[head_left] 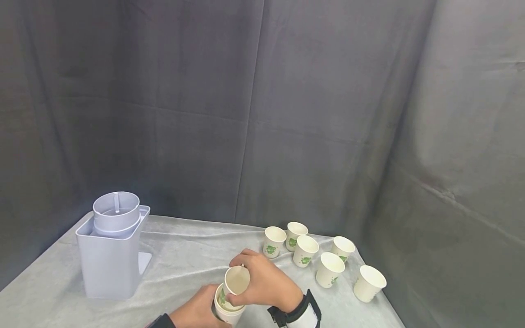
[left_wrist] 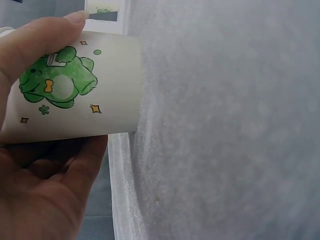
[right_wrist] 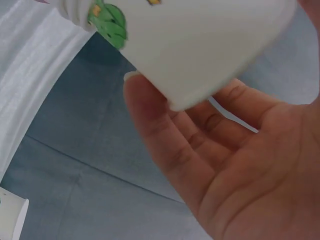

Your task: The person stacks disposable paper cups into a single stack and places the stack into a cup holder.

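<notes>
In the head view my left hand (head_left: pixel 198 310) grips a stack of white paper cups (head_left: pixel 229 316) low at the front of the table. The left wrist view shows the thumb and fingers round a paper cup (left_wrist: pixel 117 82) printed with a green cartoon animal. My right hand (head_left: pixel 268 282) holds another paper cup (head_left: pixel 238 279) near its rim, thumb on one side and fingers on the other. This cup is tilted, its lower part down in the stack's mouth. Nested rims (right_wrist: pixel 77 11) show beyond its base in the right wrist view.
Several paper cups stand upright and apart at the right, among them a near-right cup (head_left: pixel 369 284) and a back-left cup (head_left: pixel 274 241). A pale grey plastic container (head_left: pixel 108 269) with a round insert (head_left: pixel 116 216) stands at the left. Dark curtains (head_left: pixel 197 114) enclose the cloth-covered table (head_left: pixel 176 255).
</notes>
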Tool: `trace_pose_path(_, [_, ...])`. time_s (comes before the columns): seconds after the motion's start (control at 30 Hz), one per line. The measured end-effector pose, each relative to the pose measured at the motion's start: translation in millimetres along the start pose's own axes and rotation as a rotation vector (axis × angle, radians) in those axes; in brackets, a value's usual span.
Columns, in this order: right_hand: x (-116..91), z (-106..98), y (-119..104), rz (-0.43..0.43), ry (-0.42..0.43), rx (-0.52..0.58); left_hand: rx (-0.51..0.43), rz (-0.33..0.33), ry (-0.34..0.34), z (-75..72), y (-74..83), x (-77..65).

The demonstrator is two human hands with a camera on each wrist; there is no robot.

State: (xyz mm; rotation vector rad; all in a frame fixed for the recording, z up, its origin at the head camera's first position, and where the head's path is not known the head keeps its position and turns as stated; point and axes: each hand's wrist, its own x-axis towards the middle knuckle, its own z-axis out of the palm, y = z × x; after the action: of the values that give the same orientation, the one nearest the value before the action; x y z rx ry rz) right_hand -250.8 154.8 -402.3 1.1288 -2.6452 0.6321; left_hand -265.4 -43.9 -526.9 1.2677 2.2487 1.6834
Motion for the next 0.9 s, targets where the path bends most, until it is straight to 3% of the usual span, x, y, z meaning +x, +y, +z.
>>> trace_pose_path(0.2, [3,9,0,-0.030,-0.043,-0.034,0.004,0.033,0.015,0.3,-2.7,0.1])
trace_pose_path(0.43, [3,17,-2,-0.096,-0.038,-0.118,0.008,0.037,0.019,-0.6,-1.5,-0.4])
trace_pose_path(0.7, [1,20,-5,-0.047,-0.073,-0.120,0.058,0.080,0.029,-0.1,-0.4,-0.3])
trace_pose_path(0.9, [2,20,-4,-0.057,-0.095,-0.091,0.040,0.055,0.017,-0.4,-1.2,0.4])
